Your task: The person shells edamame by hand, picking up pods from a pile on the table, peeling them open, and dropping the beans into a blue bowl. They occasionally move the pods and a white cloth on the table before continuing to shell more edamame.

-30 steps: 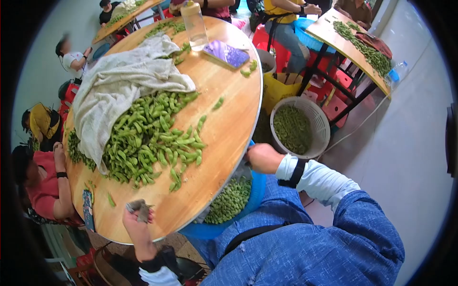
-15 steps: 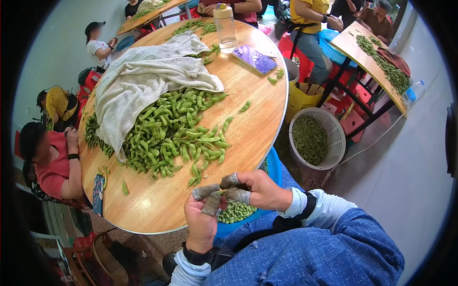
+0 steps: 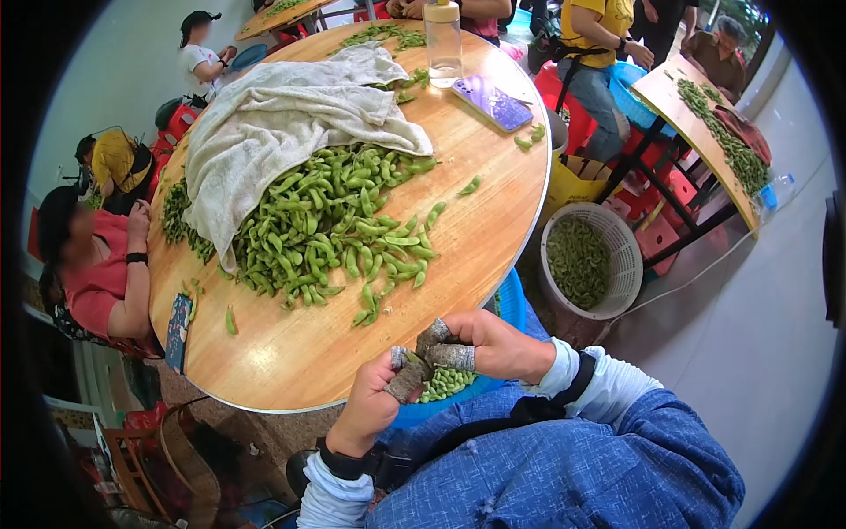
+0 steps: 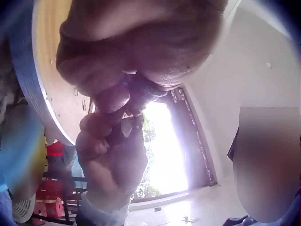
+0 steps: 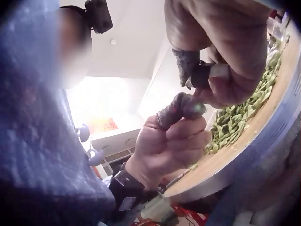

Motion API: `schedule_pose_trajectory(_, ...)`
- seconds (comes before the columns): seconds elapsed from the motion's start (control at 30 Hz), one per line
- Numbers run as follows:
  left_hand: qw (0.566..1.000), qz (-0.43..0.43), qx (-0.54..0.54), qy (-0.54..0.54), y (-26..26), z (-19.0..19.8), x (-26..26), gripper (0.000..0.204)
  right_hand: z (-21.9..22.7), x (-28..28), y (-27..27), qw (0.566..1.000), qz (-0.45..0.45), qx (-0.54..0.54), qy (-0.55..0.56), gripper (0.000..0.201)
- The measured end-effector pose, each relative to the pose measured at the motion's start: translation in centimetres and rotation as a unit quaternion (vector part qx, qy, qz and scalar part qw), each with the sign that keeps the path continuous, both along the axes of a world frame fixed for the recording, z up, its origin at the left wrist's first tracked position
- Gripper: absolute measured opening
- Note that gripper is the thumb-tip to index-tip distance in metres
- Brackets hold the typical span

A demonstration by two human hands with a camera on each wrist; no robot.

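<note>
In the head view my left hand (image 3: 363, 407) and right hand (image 3: 507, 346) meet just off the table's front edge, grey wraps around their thumbs and fingers. A green soybean pod (image 3: 411, 356) shows between the left thumb and finger, mostly hidden by them. The right thumb and finger pinch at its other end. Right below, shelled green beans (image 3: 448, 384) lie in a blue basin (image 3: 514, 309). A pile of soybean pods (image 3: 308, 234) covers the table's middle, partly under a pale towel (image 3: 264, 123). In the right wrist view the left hand (image 5: 171, 143) has its wrapped thumb against something green.
On the round wooden table (image 3: 476, 238) are a bottle (image 3: 443, 48), a purple phone (image 3: 493, 104) and a dark patterned phone (image 3: 178, 333). A white basket (image 3: 627, 264) of pods stands on the floor at right. Other people sit around, one in red (image 3: 106, 273) at left.
The right hand came from the basin's far side and the left from the table edge to meet over the basin. They now hold a pod together. The head view has shifted.
</note>
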State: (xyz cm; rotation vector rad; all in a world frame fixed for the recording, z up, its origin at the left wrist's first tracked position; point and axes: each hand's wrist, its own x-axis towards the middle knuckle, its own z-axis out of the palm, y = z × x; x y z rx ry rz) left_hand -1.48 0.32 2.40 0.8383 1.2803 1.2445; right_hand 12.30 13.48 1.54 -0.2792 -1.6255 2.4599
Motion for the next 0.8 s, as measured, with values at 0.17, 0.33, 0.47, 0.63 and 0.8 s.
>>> schedule_pose_trajectory(0.17, 0.996, -0.026, -0.071, -0.055, -0.1, 0.3, -1.0, 0.007, -0.2, 0.0, -0.3, 1.000, 0.018, -0.014, 0.005, 0.015)
schedule_pose_trajectory(0.33, 0.981, 0.069, -0.084, -0.161, 0.0, -1.2, -0.4, 0.009, 0.5, -0.2, -0.9, 0.998, -0.024, 0.058, 0.001, 0.013)
schedule_pose_trajectory(0.47, 0.979, 0.090, -0.076, -0.166, -0.2, -1.2, -0.3, 0.013, -0.2, -0.4, -0.8, 0.998, -0.018, 0.048, -0.019, 0.014)
schedule_pose_trajectory(0.63, 0.994, 0.019, -0.101, -0.046, -0.1, 0.0, -1.2, 0.015, -0.4, -0.2, -0.6, 0.998, 0.028, -0.048, -0.015, 0.016)
schedule_pose_trajectory(0.8, 0.992, -0.027, -0.125, -0.013, 0.1, 0.4, -1.8, 0.007, 0.0, 0.0, -0.5, 0.996, 0.041, -0.070, -0.025, 0.017)
